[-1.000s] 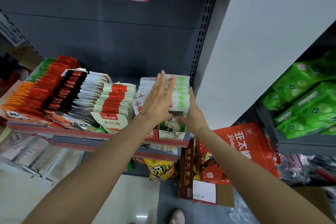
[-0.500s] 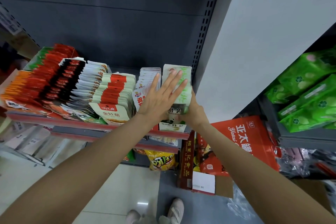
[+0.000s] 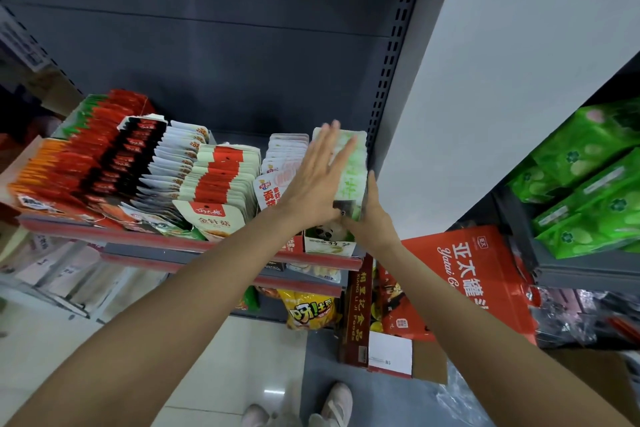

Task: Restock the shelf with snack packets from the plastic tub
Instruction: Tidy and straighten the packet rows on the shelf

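Both hands on green packets (image 3: 351, 170): left hand (image 3: 313, 184) flat, fingers straight; right hand (image 3: 372, 215) grip clamped underneath.

Packets under the hands (image 3: 351, 166): white with pale green print. Shelf rows leftward: white-red (image 3: 221, 173), white (image 3: 176, 156), black-red (image 3: 131, 146), red (image 3: 100, 125), orange (image 3: 38, 166). Shelf edge (image 3: 194, 246) red, backboard (image 3: 214, 55) dark grey. Right: bright green bags (image 3: 588, 163); red box (image 3: 474, 274), white lettering.

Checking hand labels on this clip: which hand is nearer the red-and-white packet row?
Left. The left hand lies flat on the green packets, nearer the red-and-white packet row; the right hand holds their far side.
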